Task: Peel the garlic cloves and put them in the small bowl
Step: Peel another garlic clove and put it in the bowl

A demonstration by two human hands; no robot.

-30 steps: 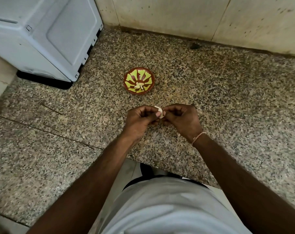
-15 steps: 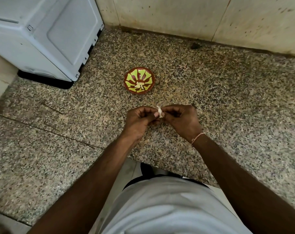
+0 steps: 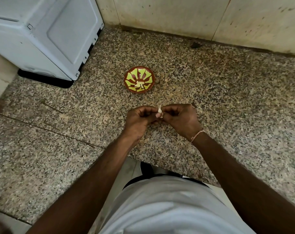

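Pinching garlic clove (image 3: 159, 111) between fingertips of left hand (image 3: 140, 118) and right hand (image 3: 180, 119); clove now turned upright versus second ago, so I judge peeling continues; small bowl (image 3: 139, 79) beyond fingertips.

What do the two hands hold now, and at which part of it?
Both hands pinch one garlic clove between them: left hand on its left side, right hand on its right. Its upper tip sticks out.

You're in a home kitchen: speckled granite counter (image 3: 227, 98), tiled wall (image 3: 177, 17), white appliance (image 3: 47, 36) in the corner.
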